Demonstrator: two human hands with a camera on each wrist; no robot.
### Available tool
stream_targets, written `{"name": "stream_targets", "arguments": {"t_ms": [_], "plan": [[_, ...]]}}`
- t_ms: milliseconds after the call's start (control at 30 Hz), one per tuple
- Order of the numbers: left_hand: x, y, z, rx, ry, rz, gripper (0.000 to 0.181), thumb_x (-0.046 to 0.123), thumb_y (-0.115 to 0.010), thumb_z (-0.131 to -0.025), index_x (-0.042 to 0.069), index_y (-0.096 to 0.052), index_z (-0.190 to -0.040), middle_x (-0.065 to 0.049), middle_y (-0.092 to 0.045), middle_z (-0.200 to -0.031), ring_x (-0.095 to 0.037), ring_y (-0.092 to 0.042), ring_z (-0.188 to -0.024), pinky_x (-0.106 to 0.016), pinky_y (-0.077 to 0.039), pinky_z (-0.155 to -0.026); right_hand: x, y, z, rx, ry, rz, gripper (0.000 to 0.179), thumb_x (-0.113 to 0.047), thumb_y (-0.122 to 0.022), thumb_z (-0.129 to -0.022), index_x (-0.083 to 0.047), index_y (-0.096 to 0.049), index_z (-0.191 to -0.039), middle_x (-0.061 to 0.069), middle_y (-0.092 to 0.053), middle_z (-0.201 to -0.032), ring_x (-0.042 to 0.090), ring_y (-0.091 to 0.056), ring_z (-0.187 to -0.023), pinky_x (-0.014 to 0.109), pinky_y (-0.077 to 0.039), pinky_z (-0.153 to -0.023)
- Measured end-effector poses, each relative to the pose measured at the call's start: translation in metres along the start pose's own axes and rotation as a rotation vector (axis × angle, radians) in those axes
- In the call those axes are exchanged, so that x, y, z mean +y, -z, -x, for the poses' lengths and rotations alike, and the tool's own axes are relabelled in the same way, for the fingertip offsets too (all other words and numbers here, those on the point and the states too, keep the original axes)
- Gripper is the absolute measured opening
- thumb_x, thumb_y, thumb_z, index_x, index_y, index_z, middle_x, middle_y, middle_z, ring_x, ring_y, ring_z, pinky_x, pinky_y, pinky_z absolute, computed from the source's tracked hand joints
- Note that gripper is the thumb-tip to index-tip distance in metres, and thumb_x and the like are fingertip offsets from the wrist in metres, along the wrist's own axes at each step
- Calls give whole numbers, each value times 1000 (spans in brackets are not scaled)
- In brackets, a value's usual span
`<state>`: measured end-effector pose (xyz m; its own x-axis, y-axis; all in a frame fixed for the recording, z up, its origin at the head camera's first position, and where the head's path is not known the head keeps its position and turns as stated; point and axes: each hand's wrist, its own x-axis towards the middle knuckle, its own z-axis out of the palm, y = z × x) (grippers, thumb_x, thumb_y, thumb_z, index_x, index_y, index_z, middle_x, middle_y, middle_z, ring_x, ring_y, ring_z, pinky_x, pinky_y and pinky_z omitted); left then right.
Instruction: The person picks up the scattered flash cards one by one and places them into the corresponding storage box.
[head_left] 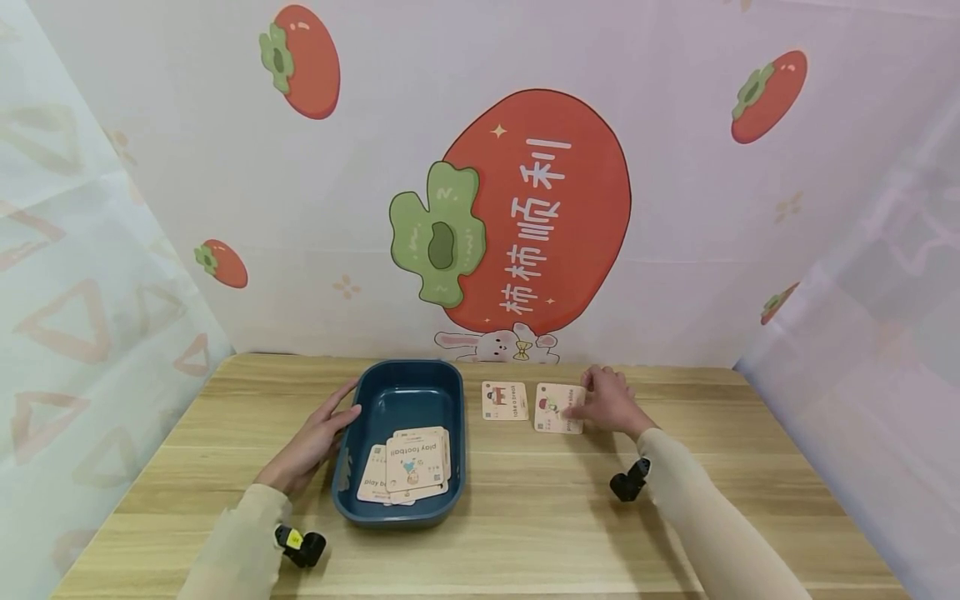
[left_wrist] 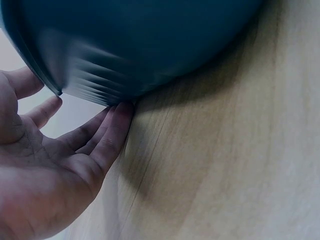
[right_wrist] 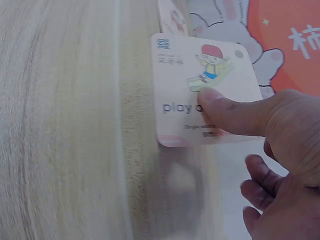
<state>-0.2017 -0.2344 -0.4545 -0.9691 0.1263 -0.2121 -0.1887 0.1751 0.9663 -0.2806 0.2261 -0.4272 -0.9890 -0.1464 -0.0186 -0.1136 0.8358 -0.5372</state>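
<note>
My right hand pinches a square picture card at its right edge, the thumb lying over the printed words. A child in a red cap on a slide shows on that card in the right wrist view. Left of it, a "take a break" card lies on the table. My left hand rests against the left side of a dark blue tray. In the left wrist view, its fairly straight fingers touch the tray's outer wall near the bottom. Several cards, "play football" on top, are piled in the tray's near half.
The wooden table reaches back to a printed cloth backdrop, with more cloth at both sides. Small black cameras are strapped to both wrists.
</note>
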Motion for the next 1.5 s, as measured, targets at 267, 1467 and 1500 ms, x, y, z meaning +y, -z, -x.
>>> {"name": "stream_targets", "arguments": {"t_ms": [267, 1467, 1500], "plan": [[0, 0, 1, 1, 0, -5, 66, 41, -45, -109, 29, -13, -165, -26, -38, -156, -44, -40, -142, -63, -25, -116, 5, 8, 8, -19, 103, -25, 23, -15, -83, -86, -7, -61, -89, 9, -54, -93, 30, -42, -93, 49, -28, -81], [0, 1, 0, -13, -21, -4, 66, 42, -43, -109, 28, -10, -165, -27, -32, -159, -46, -38, -142, -65, -24, -116, -36, 33, 40, 169, 373, -188, 8, -12, -73, -95, -6, -76, -98, 9, -62, -99, 28, -50, -98, 44, -42, -82], [0, 1, 0, -13, -20, -3, 66, 42, -43, -109, 28, -10, -165, -27, -32, -159, -46, -38, -142, -65, -24, -116, -38, 34, 41, 170, 381, -192, 8, -12, -73, -95, -6, -76, -98, 8, -62, -99, 28, -50, -97, 44, -41, -82]]}}
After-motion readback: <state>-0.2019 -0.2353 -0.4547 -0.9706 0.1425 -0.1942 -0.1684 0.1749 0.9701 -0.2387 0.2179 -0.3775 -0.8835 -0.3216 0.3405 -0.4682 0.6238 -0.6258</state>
